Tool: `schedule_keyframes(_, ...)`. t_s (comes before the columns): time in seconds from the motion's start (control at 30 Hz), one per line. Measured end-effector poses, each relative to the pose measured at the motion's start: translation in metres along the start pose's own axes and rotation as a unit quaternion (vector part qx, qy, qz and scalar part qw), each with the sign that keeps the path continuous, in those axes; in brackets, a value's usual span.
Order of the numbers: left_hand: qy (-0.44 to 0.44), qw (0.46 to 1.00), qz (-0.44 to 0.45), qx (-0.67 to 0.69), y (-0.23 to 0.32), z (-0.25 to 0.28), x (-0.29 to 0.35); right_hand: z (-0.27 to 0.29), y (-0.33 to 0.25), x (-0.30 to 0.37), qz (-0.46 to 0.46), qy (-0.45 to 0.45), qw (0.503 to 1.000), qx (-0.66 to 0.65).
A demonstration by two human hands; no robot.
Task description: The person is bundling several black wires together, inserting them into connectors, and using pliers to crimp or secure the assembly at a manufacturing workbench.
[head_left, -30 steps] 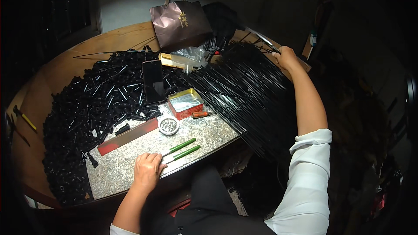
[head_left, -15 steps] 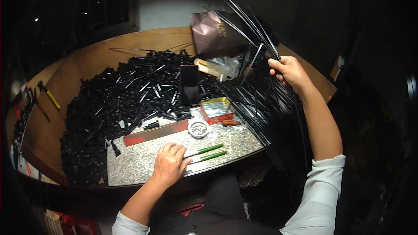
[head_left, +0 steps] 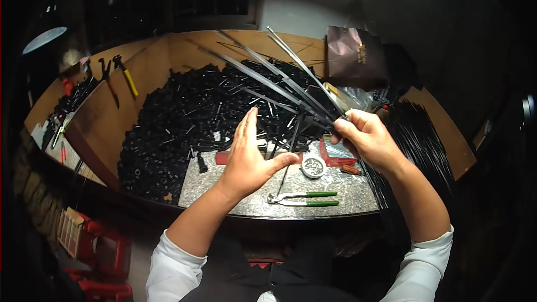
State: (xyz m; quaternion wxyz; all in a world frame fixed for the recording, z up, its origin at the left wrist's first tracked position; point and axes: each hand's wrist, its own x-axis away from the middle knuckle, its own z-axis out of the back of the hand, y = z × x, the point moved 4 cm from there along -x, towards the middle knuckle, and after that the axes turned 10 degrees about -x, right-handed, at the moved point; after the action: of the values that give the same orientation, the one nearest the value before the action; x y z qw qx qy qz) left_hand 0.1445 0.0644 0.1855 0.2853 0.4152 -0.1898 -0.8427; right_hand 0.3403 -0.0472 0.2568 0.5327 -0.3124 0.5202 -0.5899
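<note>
My right hand is closed round one end of a loose bunch of thin black strips, which fan out to the upper left over the worktop. Opposite it, my left hand is raised and open, fingers stretched up and thumb apart, with nothing in it. Below the hands, green-handled pincers lie on the speckled board. A small white bowl of tiny metal pieces stands between the hands. Behind my left hand a long reddish bar is partly hidden.
A heap of small black parts fills the left and back of the walled table. More black strips lie at the right. A red box and an orange-handled tool sit near the bowl. A brown paper bag stands behind.
My left hand has lifted off the board by the pincers and opened. My right hand has brought the strips down and inward, tilting them leftward. The view has shifted.
</note>
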Motion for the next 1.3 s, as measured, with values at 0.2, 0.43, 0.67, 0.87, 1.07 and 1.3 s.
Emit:
schedule_keyframes(0.2, 0.063, 0.998, 0.003, 0.005, -0.004, 0.002, 0.009, -0.052, 0.006, -0.007, 0.012, -0.058, 0.998, 0.028)
schedule_keyframes(0.43, 0.075, 0.996, 0.018, 0.048, -0.006, 0.011, 0.011, -0.074, 0.007, -0.017, -0.025, -0.060, 0.998, 0.009)
schedule_keyframes(0.67, 0.112, 0.986, 0.027, 0.118, -0.013, 0.004, 0.016, -0.099, 0.004, -0.016, -0.058, -0.109, 0.992, -0.002)
schedule_keyframes(0.87, 0.155, 0.978, 0.031, 0.133, -0.023, 0.005, 0.020, -0.108, 0.007, -0.020, -0.079, -0.116, 0.989, -0.038)
schedule_keyframes(1.07, 0.178, 0.980, 0.023, 0.088, -0.022, 0.007, 0.019, -0.107, 0.014, -0.026, -0.031, -0.111, 0.993, -0.023)
schedule_keyframes(1.3, 0.175, 0.957, 0.067, 0.220, -0.024, 0.010, 0.022, -0.121, -0.001, -0.018, -0.022, -0.164, 0.985, -0.043)
